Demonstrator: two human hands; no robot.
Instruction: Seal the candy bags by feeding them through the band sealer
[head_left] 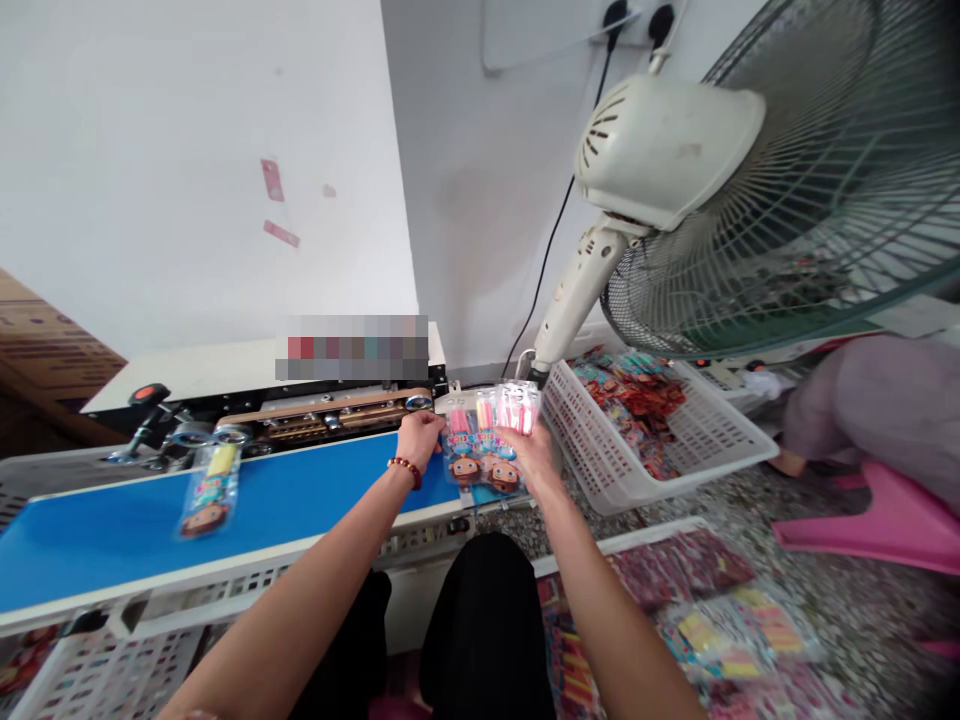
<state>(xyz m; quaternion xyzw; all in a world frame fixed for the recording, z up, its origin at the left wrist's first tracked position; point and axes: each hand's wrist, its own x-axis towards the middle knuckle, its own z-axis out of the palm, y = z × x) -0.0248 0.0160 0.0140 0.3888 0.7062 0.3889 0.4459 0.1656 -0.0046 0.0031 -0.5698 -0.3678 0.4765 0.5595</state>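
Packets (pixel 463 466) lettered, possibly, "STICK".

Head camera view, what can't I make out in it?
In the head view:
Left hand: fingertips, partly hidden by the hand itself.
Right hand: fingers hidden behind the character packets.
Machine cover: partly pixelated out.
Single packet on the blue conveyor belt: small print, blurred.
Fan: cut off by the right edge.

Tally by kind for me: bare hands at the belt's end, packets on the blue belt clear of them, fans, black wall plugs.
Hands: 2 (left hand, right hand)
Packet on blue belt: 1
Fan: 1
Black plugs: 2
Total: 6
Left out: packets in the right hand, overlapping too much to count.
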